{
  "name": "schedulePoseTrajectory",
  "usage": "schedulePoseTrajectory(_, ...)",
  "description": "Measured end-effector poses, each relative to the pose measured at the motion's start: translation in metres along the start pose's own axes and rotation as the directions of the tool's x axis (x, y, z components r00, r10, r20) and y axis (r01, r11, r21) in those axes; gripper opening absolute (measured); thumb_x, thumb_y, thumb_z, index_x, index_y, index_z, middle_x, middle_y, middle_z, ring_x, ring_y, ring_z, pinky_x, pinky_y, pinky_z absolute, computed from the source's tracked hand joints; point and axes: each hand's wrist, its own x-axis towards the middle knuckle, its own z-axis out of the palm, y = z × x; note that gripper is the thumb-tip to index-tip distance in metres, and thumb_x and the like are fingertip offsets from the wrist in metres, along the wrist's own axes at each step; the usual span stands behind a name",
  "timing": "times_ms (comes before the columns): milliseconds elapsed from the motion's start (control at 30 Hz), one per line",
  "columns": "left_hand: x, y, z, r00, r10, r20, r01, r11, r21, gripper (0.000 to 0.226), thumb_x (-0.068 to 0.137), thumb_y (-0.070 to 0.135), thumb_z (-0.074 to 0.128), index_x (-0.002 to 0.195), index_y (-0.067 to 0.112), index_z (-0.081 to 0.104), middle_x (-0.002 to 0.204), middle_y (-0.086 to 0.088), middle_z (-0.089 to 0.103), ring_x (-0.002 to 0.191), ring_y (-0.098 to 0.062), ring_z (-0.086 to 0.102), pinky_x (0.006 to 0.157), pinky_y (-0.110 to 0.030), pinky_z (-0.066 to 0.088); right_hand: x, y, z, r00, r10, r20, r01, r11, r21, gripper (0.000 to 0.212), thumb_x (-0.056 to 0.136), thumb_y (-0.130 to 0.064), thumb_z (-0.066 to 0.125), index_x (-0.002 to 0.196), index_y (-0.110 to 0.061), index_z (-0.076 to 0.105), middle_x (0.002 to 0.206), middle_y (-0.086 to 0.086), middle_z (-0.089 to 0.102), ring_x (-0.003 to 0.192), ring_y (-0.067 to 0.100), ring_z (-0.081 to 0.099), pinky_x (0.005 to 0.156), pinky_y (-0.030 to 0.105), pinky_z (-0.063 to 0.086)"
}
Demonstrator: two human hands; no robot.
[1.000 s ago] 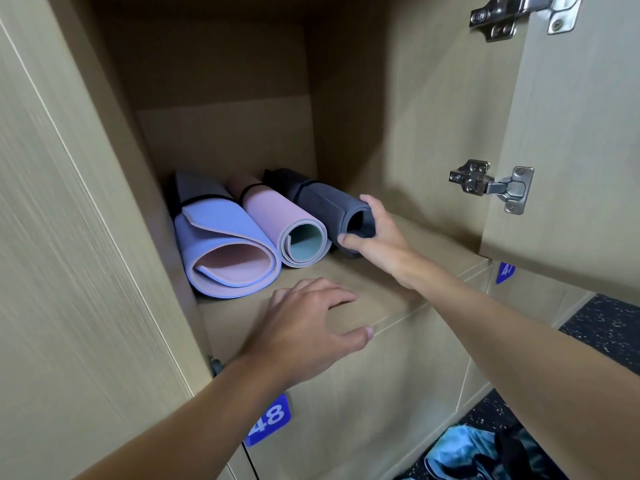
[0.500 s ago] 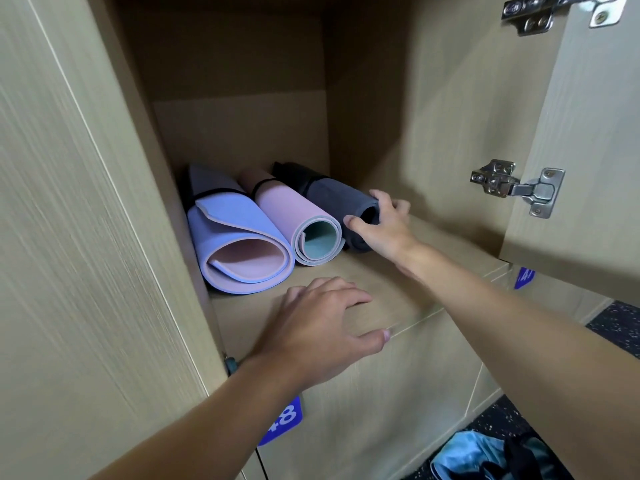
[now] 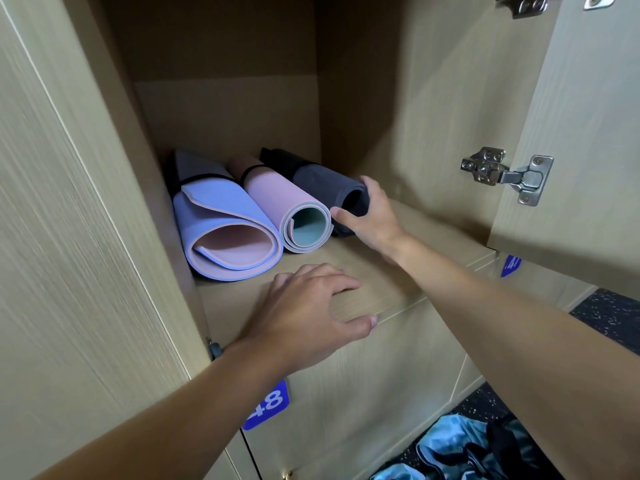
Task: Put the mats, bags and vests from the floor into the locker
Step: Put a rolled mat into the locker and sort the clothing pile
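head view: right hand (image 3: pixel 375 218) grips rolled dark grey mat (image 3: pixel 320 178).

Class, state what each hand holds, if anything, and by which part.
The right hand grips the dark grey mat at its near open end. The left hand holds nothing; it rests on the shelf edge.

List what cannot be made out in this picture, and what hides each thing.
All in the head view.
Far ends of the lilac rolled foam mat, pink rolled foam mat and dark grey rolled foam mat: in shadow.
Grip of the right hand on that mat: the hand hides most fingers.
The blue and black fabric on the floor: cut by bottom edge and forearm; bag or vest unclear.
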Motion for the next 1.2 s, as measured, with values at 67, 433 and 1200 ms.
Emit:
schedulePoseTrajectory(67,0.000,0.000,0.000,1.000,-0.001,0.005,0.001,1.000,-0.003,0.056,0.077,0.070,0.061,0.126,0.045,0.057,0.135,0.029,0.048,0.127,0.011,0.033,0.105,-0.020,0.020,-0.004,0.003,-0.002,0.999,-0.034,-0.024,0.034,0.999,-0.025,0.085,0.080,-0.026,0.080,0.149,-0.017,0.031,0.145,0.006,0.032,0.134,0.017,0.037,0.109,0.021,0.028)
schedulePoseTrajectory(433,-0.001,0.004,-0.003,0.999,-0.005,0.037,0.006,1.000,-0.021,0.053,0.079,0.066,0.062,0.125,0.040,0.060,0.127,0.025,0.052,0.125,0.005,0.038,0.107,-0.028,0.025,-0.037,-0.004,-0.023,0.999,-0.040,0.023,0.043,0.988,-0.151,0.091,0.084,-0.020,0.075,0.155,-0.025,0.018,0.155,0.003,0.027,0.141,0.018,0.032,0.117,0.037,0.029)
schedulePoseTrajectory(1200,-0.191,0.355,0.178,0.692,0.654,0.305,-0.395,0.697,-0.598,0.027,0.078,0.035,0.056,0.096,0.024,0.072,0.089,0.012,0.069,0.080,-0.010,0.066,0.080,-0.034,0.055,-0.600,0.069,-0.338,0.521,0.404,-0.752,-0.736,0.658,-0.157,0.033,0.087,-0.003,0.055,0.119,-0.008,0.056,0.095,0.006,0.060,0.089,0.021,0.055,0.081,0.023,0.038)
